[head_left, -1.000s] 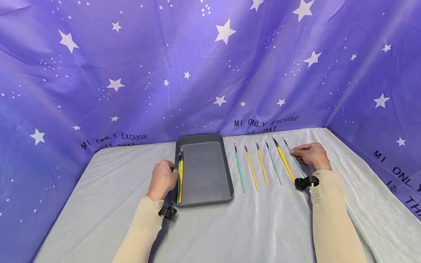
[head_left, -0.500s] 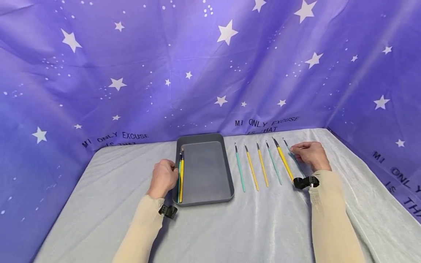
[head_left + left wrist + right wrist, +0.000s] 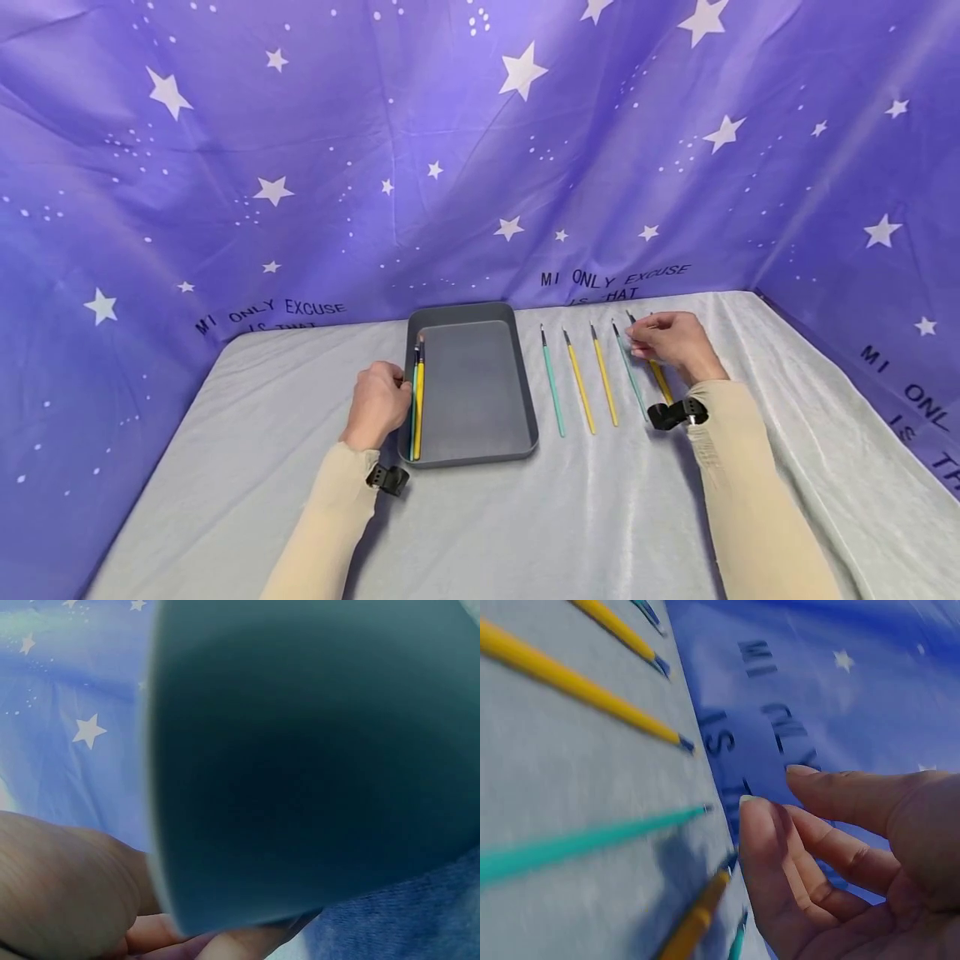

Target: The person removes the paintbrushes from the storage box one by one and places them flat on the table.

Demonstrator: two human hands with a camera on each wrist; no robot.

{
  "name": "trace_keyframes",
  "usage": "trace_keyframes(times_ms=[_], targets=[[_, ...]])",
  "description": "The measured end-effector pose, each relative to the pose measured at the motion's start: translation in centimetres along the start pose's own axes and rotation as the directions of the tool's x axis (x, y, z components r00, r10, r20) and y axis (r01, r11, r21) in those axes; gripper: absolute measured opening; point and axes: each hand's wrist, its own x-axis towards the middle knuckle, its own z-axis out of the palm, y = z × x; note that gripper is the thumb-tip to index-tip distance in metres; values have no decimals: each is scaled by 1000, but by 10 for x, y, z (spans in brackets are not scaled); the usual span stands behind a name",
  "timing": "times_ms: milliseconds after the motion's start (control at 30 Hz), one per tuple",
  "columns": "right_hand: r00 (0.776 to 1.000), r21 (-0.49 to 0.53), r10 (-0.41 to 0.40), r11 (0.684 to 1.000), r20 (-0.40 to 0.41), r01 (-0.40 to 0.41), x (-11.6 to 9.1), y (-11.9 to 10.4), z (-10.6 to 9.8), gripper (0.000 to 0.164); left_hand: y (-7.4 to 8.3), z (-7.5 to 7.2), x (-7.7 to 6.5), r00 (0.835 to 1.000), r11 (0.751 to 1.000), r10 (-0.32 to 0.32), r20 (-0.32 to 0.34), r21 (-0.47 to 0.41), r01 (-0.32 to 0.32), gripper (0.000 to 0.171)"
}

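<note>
Your left grip [image 3: 380, 405] seems to clasp the gray tray [image 3: 477, 393] by its side; your right grip [image 3: 672, 342], released, hovers over a yellow brush [image 3: 661, 382].

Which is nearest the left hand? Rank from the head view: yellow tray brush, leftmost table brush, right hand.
1. Yellow tray brush: just right of the left hand.
2. Leftmost table brush: right of the tray.
3. Right hand: farthest right of the three.
</note>
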Motion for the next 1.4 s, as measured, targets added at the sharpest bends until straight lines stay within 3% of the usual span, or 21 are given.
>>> trace_keyframes(times_ms=[433,600,1400], targets=[[989,10,-19,1000,149,17,0,-25,45,35,-1,-3,0,1000,1000,18,-1,9,-18,18],[985,-26,-17,999,173,22,1,-34,60,32,-2,-3,1,1000,1000,18,6,-5,-18,18],[954,-21,-61,997,294,71,-12,-76,138,19,0,-2,0,1000,999,28,-4,20,-28,17]])
